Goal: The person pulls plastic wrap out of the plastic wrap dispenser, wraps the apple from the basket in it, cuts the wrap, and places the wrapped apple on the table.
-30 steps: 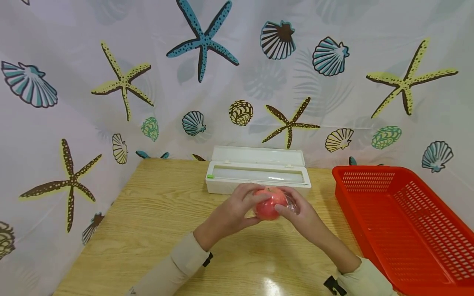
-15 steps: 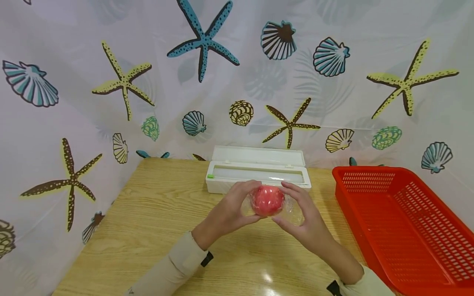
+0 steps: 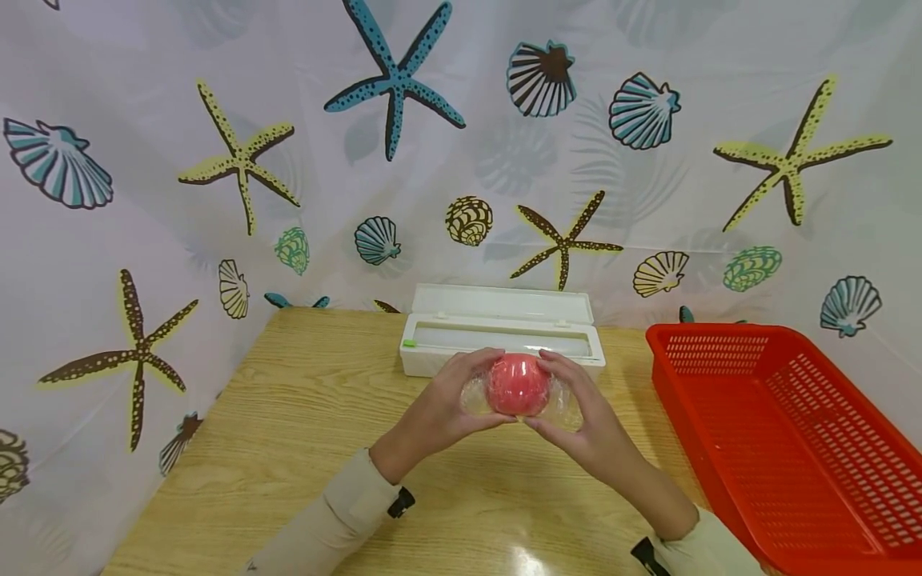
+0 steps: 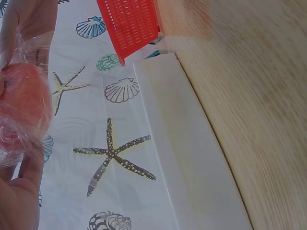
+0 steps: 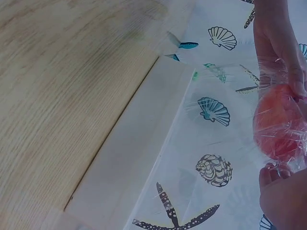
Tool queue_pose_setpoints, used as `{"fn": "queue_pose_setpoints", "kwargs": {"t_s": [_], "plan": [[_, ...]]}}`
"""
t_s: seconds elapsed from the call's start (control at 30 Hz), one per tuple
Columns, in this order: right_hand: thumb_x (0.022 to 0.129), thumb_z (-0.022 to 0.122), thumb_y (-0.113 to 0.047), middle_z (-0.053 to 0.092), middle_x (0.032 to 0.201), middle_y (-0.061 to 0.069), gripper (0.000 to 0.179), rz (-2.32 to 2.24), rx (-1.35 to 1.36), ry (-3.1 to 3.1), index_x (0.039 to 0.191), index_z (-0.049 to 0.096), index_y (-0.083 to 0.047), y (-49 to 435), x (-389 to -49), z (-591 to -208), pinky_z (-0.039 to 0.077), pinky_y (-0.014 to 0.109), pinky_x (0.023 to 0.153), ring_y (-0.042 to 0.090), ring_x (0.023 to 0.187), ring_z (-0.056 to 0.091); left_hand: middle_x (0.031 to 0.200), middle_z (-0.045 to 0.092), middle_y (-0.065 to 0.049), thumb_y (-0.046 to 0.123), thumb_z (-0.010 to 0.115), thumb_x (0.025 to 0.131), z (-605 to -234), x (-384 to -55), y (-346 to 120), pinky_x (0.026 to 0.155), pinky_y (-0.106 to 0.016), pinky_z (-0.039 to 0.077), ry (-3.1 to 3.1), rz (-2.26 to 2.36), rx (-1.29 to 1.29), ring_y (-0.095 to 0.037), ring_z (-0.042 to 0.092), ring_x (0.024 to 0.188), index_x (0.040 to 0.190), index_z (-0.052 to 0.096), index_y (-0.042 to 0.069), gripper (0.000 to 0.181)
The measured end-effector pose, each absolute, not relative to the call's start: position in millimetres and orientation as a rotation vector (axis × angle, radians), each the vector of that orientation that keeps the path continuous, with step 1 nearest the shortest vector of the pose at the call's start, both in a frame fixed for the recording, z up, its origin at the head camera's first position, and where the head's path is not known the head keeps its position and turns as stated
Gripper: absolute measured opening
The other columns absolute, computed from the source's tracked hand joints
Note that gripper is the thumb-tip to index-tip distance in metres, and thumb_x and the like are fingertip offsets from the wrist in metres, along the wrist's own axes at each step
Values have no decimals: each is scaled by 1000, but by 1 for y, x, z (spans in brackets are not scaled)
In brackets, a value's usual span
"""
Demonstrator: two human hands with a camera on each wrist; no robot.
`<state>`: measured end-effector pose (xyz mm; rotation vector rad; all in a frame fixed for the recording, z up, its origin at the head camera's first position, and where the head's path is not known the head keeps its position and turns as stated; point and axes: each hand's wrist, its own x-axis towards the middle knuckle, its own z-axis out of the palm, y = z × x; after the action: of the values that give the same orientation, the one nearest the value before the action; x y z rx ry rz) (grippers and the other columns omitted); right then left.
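Observation:
A red apple (image 3: 519,386) wrapped in clear plastic film is held up between both hands, over the middle of the table. My left hand (image 3: 446,406) grips its left side, thumb below and fingers above. On the other side my right hand (image 3: 595,424) holds it the same way, the two thumbs nearly meeting under it. Loose film (image 3: 565,404) bunches out at the sides of the fruit. The left wrist view shows the wrapped apple (image 4: 26,108) with creased film over it; in the right wrist view film clings around the apple (image 5: 278,124) too.
Behind the hands, a long white cling film dispenser (image 3: 432,360) stands with its lid (image 3: 502,302) raised and a roll (image 3: 497,340) inside. A red plastic basket (image 3: 677,416) stands on the right. A shell-and-starfish curtain (image 3: 432,176) hangs behind the wooden table (image 3: 317,400).
The apple has been turned, so its stem end no longer shows. My right hand has shifted its grip, its thumb moving from the apple's front to underneath. The dispenser and basket stay put.

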<state>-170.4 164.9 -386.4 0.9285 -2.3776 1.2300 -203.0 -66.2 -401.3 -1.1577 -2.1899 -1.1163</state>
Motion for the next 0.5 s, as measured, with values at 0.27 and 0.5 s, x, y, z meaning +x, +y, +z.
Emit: {"fn": "queue_pose_setpoints", "kwargs": {"t_s": [0.27, 0.5], "plan": [[73, 79, -7, 41, 139, 2, 79, 1363, 910, -2383, 139, 37, -15, 160, -173, -382, 40, 31, 98, 20, 123, 43, 128, 48, -1, 27, 83, 69, -401, -204, -64, 95, -27, 42, -2193, -1286, -1116, -12, 46, 117, 136, 38, 14, 82], [72, 76, 4, 47, 129, 16, 72, 1453, 844, -2368, 133, 38, -2, 151, -165, -355, 50, 31, 83, 28, 111, 52, 130, 48, 3, 36, 77, 73, -395, -207, -59, 94, -26, 43, -2198, -1372, -1042, -9, 46, 118, 135, 41, 17, 75]]}}
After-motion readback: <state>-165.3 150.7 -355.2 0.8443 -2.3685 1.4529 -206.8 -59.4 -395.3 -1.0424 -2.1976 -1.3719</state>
